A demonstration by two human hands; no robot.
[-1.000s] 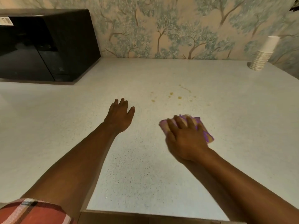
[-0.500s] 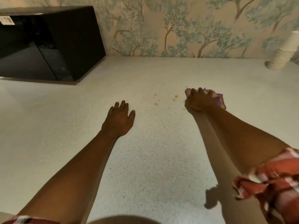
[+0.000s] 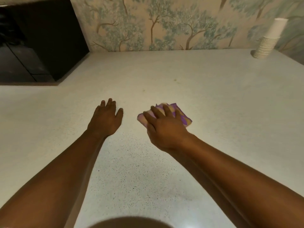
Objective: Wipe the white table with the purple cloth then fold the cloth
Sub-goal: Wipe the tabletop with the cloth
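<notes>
- Rounded dark shape (image 3: 130, 222), bottom edge of view, nearest the camera: blurred; cannot be identified.
- White speckled stone-look table (image 3: 128, 178): flat top running from the near edge to the back wall; fine dark flecks show on the near part.
- Left hand (image 3: 105, 120): bare forearm reaching in from lower left; palm down, flat on the table, fingers extended and close together, thumb out to the right; holds nothing.
- Right hand (image 3: 164, 129): bare forearm reaching in from lower right; palm down, fingers spread and pressed on top of the cloth, pinning it to the table rather than closing around it.
- Purple and pale-yellow checked cloth (image 3: 184, 117): bunched in a small pad under the right hand's fingers, lying on the table just right of the left hand, apart from it; its far and right edges show beyond the fingertips.
- Faint yellowish spot (image 3: 175, 79): on the table, well beyond the cloth.
- Black glossy box-shaped appliance (image 3: 37, 41): far left, standing on the table against the wall.
- Stack of white paper cups (image 3: 267, 41): far right corner, upside down, leaning in the wide-angle view.
- Wallpaper with blue-green trees on a tan ground (image 3: 164, 22): behind the table.
</notes>
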